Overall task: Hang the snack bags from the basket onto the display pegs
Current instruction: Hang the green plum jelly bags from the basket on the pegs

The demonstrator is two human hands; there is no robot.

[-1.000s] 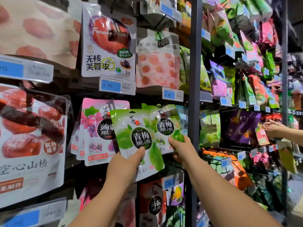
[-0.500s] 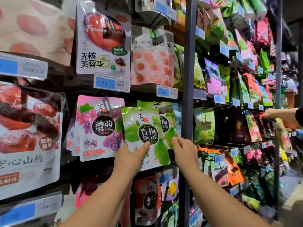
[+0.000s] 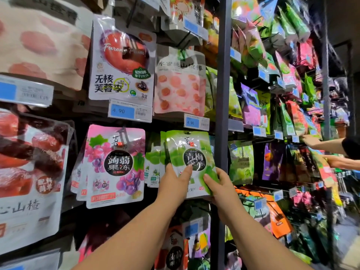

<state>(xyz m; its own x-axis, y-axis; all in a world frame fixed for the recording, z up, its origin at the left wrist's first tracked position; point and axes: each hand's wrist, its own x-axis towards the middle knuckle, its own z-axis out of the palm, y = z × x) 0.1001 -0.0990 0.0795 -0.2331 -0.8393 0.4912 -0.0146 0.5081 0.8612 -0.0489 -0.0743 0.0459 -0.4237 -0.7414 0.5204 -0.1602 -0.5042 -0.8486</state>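
Note:
A green snack bag with a black round label is held up against the display wall, in front of more green bags of the same kind. My left hand grips its lower left part, thumb on the front. My right hand grips its lower right corner. The bag's top sits at the level of the peg, just under the price tag; the peg itself is hidden behind the bag. No basket is in view.
Pink grape jelly bags hang just left. A dark upright post stands right of the green bag. Another person's hands reach into the bags at the far right. Packed rows of hanging bags fill the wall above and below.
Both hands carried the green bag right and up, from in front of the pink bags to flat against the hanging green bags. My right hand moved from the hanging bags onto the held bag.

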